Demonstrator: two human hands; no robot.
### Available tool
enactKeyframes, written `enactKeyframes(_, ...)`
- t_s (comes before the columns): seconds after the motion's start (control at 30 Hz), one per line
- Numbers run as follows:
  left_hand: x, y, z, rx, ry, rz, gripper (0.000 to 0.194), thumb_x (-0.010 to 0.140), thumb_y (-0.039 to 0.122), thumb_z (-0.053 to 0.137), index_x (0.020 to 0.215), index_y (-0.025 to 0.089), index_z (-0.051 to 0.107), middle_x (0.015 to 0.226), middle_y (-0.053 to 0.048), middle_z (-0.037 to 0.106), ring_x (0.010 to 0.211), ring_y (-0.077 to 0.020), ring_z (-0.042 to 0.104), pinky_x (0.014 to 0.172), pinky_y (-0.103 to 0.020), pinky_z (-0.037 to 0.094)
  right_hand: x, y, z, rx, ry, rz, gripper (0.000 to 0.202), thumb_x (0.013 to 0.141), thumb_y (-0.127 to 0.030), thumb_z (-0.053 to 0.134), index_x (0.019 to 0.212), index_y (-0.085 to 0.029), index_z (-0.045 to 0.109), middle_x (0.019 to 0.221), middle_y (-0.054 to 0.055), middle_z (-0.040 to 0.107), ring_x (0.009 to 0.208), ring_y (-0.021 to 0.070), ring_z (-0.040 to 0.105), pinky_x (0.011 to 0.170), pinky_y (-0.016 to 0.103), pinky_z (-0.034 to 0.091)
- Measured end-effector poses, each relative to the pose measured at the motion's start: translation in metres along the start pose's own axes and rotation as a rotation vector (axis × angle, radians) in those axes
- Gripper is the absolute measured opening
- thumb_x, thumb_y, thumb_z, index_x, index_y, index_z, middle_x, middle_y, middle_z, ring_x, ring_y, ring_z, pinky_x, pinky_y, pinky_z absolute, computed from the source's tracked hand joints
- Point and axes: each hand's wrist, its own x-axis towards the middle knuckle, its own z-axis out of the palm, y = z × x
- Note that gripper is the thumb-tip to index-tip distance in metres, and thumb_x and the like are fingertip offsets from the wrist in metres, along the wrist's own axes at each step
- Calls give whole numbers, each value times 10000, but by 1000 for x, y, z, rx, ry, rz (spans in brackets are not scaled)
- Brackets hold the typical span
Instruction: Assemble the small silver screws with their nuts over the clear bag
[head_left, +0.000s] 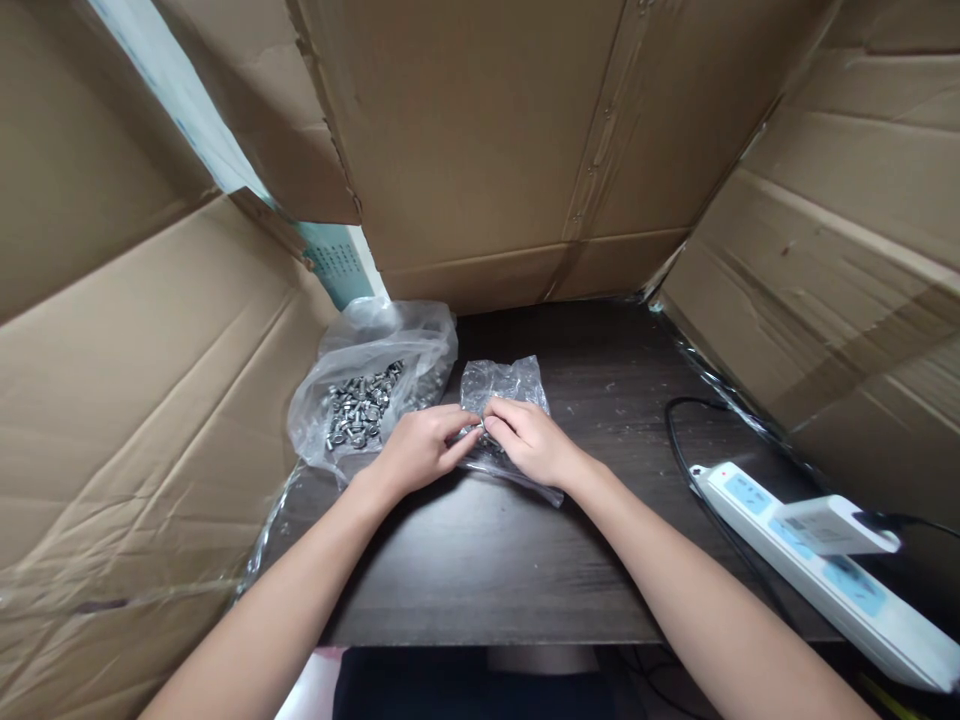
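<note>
My left hand (421, 446) and my right hand (534, 440) meet over the middle of the table. The thumb and fingers of each are pinched together around a small shiny metal piece (482, 425), mostly hidden by the fingertips. Beneath them lies a small clear plastic bag (504, 380) with some metal pieces in it, partly covered by my right hand. Just left of my left hand stands a larger clear plastic bag (307, 420), its mouth wide. It holds a heap of small silvery metal fasteners (364, 408) that look like bolts.
Cardboard walls (480, 150) enclose the dark wooden table (480, 570) at the back and both sides. On the right lies a white power strip (795, 550) with a white adapter (836, 525) plugged in. A black cable (673, 440) curves beside it.
</note>
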Motion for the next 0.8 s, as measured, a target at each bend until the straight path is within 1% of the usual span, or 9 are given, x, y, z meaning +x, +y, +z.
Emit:
enactKeyframes(0.13,0,0,0,-2,0,-1,223,998,287,522,989,169,712,723,-12,615,645,-130,563,617,-236,399,0,1,2,-33,0,14,351,1030,-285,388,687,-209,403,668,-23,489,629,132,445,630,279,310)
enactKeyframes(0.23,0,0,0,-14,-2,-2,221,996,285,525,995,167,713,725,-13,619,641,-128,563,616,-235,400,0,1,0,-57,-4,28,376,1034,-303,388,670,-208,387,640,-28,471,608,130,431,618,281,297)
enactKeyframes(0.3,0,0,0,-20,4,-10,223,994,286,529,997,165,716,726,-15,623,638,-127,566,618,-234,405,0,0,-1,-56,0,21,349,1030,-295,399,693,-208,421,674,-19,511,643,139,465,636,282,314)
enactKeyframes(0.4,0,-1,0,-20,15,-26,226,993,295,535,1014,165,719,735,-18,634,636,-125,571,619,-232,413,0,-2,-2,-27,8,4,245,1014,-262,427,787,-211,502,798,5,595,754,160,536,696,286,362)
enactKeyframes(0.47,0,-1,0,-16,18,-24,222,989,294,541,1020,166,719,736,-17,637,633,-124,570,617,-231,411,-1,-2,-2,-17,7,-1,209,1006,-245,434,819,-211,520,833,13,610,782,167,550,716,290,378)
enactKeyframes(0.57,-1,-2,1,-9,22,-12,212,984,286,549,1009,161,719,727,-15,632,637,-125,571,614,-232,404,-1,-2,-1,-22,4,-7,234,1007,-237,418,791,-210,505,798,8,589,757,162,537,711,290,377)
enactKeyframes(0.73,0,-1,1,-6,19,-9,210,988,283,542,1001,160,712,731,-15,629,643,-126,575,610,-236,405,-1,-1,0,-42,-4,21,333,1024,-267,389,698,-209,422,695,-14,518,650,140,465,644,283,329)
enactKeyframes(0.8,0,-1,0,-13,19,-10,213,989,288,539,1006,165,712,740,-16,635,642,-125,579,609,-236,412,-1,-2,-1,-41,-2,34,337,1024,-273,395,696,-208,430,694,-14,522,652,141,466,644,282,326)
